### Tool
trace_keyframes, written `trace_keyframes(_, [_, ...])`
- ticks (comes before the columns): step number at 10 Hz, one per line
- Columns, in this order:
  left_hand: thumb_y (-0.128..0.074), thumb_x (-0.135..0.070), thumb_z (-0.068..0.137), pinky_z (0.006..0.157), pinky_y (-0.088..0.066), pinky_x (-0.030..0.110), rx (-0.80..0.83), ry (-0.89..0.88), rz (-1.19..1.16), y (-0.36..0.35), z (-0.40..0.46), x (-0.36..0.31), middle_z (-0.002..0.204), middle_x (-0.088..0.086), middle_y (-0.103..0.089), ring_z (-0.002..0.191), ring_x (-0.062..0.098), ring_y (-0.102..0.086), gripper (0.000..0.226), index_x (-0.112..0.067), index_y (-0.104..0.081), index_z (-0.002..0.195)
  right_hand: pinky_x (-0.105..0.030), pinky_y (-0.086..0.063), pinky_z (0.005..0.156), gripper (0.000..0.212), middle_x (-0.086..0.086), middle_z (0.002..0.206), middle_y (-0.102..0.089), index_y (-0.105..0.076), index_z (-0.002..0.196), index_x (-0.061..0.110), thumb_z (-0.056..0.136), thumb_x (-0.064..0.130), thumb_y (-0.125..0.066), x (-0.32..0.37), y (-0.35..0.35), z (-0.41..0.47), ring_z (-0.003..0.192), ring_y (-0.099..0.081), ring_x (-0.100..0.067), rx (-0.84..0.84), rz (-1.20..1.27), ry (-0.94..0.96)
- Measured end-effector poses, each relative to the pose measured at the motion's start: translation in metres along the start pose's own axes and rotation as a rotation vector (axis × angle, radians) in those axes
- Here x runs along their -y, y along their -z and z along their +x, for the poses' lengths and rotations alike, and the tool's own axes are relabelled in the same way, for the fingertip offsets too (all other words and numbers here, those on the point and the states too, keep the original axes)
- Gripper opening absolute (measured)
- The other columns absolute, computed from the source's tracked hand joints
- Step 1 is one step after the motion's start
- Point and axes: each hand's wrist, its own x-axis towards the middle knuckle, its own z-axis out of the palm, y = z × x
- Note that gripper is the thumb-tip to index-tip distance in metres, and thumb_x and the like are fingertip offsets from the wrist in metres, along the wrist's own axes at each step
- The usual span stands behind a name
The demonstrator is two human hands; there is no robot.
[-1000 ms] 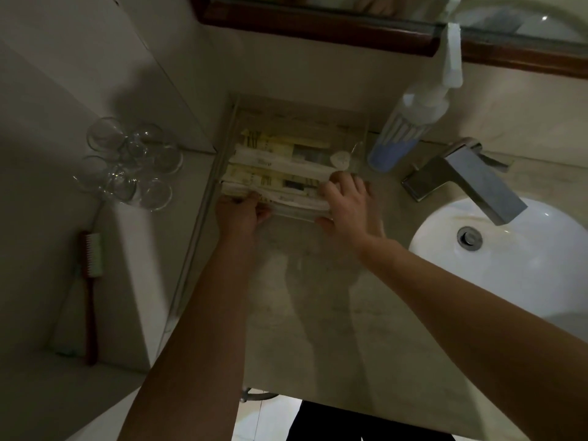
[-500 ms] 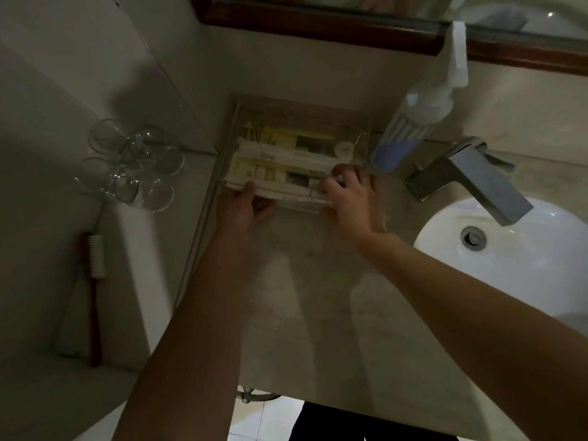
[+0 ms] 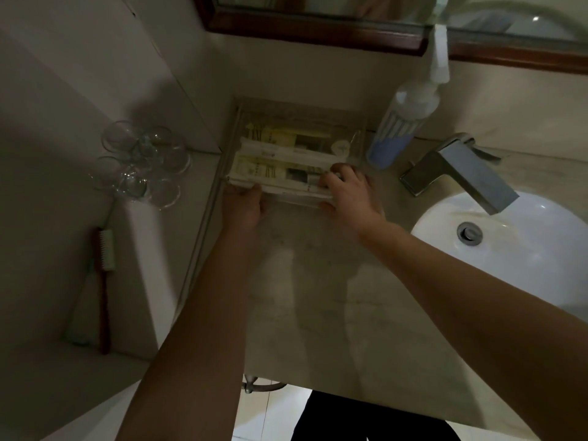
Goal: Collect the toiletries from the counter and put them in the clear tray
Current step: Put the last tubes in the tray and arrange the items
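Observation:
A clear tray [image 3: 299,117] sits on the counter against the back wall, under the mirror. Inside lie several long wrapped toiletry packets [image 3: 280,170], cream and white, side by side, with a small round white item [image 3: 342,146] at the right end. My left hand [image 3: 243,203] grips the tray's near left corner. My right hand [image 3: 348,192] holds the near right corner, fingers curled over the rim onto the packets. The dim light hides the packets' details.
A pump bottle [image 3: 404,122] stands right of the tray. A metal faucet [image 3: 458,173] hangs over the white basin [image 3: 525,249]. Clear glasses [image 3: 143,160] stand on a left shelf, a red-handled brush [image 3: 103,281] below them. A wood-framed mirror [image 3: 318,30] runs above.
Both hands have pushed the tray a little toward the back wall, and my view has shifted slightly. The grip on the tray's near corners is the same.

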Motion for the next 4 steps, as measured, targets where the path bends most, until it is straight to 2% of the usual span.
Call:
trace_keyframes(1, [-0.062,-0.026,0.091,0.094,-0.055,0.039,-0.002,-0.057,0.084,0.003,-0.012,-0.003,0.125,0.007,-0.065,0.106,0.021,-0.065,0.045,-0.018,-0.055,0.134,-0.045,-0.033,0.104,0.044,-0.008,0.136,-0.043,-0.052,0.126,0.021,0.085,0.031,-0.065,0.000,0.011,-0.014,0.123,-0.042,-0.032,0.000,0.055,-0.003])
trace_keyframes(2, [-0.061,-0.020,0.088,0.102,-0.050,0.044,-0.023,-0.095,0.129,-0.002,-0.031,-0.014,0.135,0.003,-0.059,0.117,0.023,-0.061,0.057,-0.017,-0.046,0.143,-0.045,-0.038,0.100,0.044,-0.007,0.137,-0.043,-0.051,0.126,0.024,0.085,0.031,-0.065,-0.002,0.024,-0.030,0.122,-0.044,-0.033,-0.021,0.078,-0.017])
trace_keyframes(3, [-0.061,-0.018,0.091,0.097,-0.049,0.029,-0.051,-0.113,0.175,-0.010,-0.046,-0.018,0.144,0.006,-0.050,0.122,0.023,-0.056,0.062,-0.016,-0.035,0.148,-0.044,-0.043,0.093,0.046,-0.008,0.136,-0.044,-0.049,0.127,0.023,0.085,0.033,-0.064,-0.006,0.036,-0.040,0.117,-0.049,-0.033,-0.031,0.071,-0.018])
trace_keyframes(4, [-0.063,-0.020,0.089,0.090,-0.043,0.023,-0.041,-0.171,0.221,-0.020,-0.065,-0.020,0.145,0.008,-0.046,0.123,0.022,-0.053,0.060,-0.016,-0.040,0.144,-0.044,-0.047,0.089,0.046,-0.010,0.132,-0.048,-0.051,0.128,0.020,0.085,0.031,-0.064,-0.010,0.050,-0.051,0.115,-0.049,-0.034,-0.077,0.075,-0.010])
